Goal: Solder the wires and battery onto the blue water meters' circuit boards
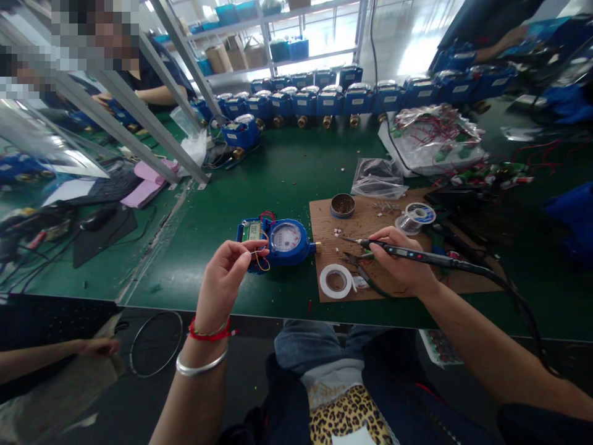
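Note:
A blue water meter with a round dial and a small display lies on the green bench, its brass end pointing right. My left hand pinches thin wires at the meter's left part; the fingertips hide their ends. In my right hand is a soldering iron, held like a pen. Its tip points left above the cardboard, apart from the meter. Below the iron lie pliers and a roll of white tape.
On the cardboard stand a round tin and a solder spool. Several blue meters line the back. Bagged wired parts lie at right. Metal posts rise at left. The iron's cable trails right. Other people work nearby.

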Tool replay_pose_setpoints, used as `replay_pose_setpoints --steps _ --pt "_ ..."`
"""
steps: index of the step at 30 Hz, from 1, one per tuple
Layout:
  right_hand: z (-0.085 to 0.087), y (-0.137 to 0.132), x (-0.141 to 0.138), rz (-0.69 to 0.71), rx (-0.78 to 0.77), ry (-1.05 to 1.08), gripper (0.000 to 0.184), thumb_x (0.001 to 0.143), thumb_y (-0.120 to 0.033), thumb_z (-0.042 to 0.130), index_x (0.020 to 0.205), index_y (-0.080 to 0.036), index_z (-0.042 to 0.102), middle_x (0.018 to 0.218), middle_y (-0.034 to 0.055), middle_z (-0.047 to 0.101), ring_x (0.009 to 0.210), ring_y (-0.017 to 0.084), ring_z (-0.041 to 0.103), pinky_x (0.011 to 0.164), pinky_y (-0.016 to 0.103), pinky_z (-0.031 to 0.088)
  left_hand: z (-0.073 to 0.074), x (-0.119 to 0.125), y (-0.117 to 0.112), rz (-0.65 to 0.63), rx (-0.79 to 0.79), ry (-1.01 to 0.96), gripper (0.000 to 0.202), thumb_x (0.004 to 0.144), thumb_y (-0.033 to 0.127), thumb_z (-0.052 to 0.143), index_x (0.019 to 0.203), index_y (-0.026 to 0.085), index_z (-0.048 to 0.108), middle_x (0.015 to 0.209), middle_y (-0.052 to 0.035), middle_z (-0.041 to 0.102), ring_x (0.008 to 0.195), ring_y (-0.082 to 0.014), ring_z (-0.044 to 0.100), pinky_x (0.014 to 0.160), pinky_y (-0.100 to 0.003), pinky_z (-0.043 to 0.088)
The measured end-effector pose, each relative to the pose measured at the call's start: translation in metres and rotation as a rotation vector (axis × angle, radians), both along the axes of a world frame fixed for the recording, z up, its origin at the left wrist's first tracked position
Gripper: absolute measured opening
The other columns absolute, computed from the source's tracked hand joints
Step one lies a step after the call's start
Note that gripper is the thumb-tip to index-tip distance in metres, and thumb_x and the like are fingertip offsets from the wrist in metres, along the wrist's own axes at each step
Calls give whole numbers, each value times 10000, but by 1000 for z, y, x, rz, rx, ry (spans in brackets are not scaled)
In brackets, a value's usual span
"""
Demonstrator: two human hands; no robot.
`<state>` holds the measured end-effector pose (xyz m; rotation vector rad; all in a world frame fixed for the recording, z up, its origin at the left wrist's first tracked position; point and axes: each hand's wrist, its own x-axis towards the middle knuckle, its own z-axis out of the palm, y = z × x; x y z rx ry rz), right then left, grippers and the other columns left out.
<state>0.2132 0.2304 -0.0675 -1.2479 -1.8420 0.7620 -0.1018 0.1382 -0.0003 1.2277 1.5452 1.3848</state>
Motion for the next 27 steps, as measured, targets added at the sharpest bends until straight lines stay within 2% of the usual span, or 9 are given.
replay_pose_setpoints --steps 9,19,27 --pt "-5 2 1 -14 -1 -2 125 842 -333 591 901 -224 578 829 32 733 735 191 700 664 295 524 2 2 -1 8 -6 -8 125 896 278 538 828 179 502 1118 -116 681 956 -219 681 876 -378 532" --pt "-3 1 -2 14 7 -61 127 848 -330 585 919 -225 577 799 20 730 707 183 694 658 289 510 1 2 -1 0 -3 -21 123 898 264 539 822 174 504 1117 -108 681 954 -205 679 844 -343 531" --pt "-1 0 -1 -15 -14 2 123 838 -329 596 906 -227 585 834 27 727 724 188 698 648 293 528 2 1 -1 -4 3 -22 123 900 264 533 823 176 494 1125 -112 679 953 -209 682 851 -351 526"
